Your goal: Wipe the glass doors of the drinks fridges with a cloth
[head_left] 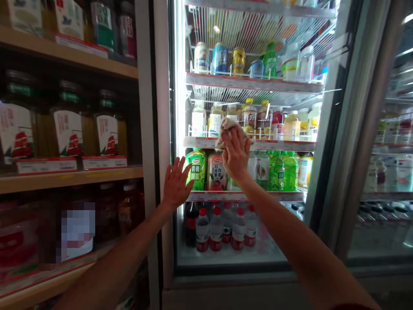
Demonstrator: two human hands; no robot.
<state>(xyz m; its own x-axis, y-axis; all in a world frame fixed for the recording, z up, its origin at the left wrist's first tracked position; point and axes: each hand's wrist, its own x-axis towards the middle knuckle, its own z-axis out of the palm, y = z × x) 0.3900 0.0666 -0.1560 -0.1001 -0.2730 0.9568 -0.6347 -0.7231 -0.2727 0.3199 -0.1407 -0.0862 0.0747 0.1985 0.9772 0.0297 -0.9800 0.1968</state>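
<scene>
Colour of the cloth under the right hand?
The cloth is light beige with a pinkish patch near its top; best seen in the head view.

"How's the cloth [226, 125]?"
"Pale, crumpled, bunched against the glass door [271, 254], slightly toward nine o'clock from its visible middle."
"And the door?"
"Upright, clear, dark-framed."

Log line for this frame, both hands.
right hand: holds cloth against cooler door | left hand: empty, fingers spread, at door's left edge | behind glass: bottles, cans
</scene>
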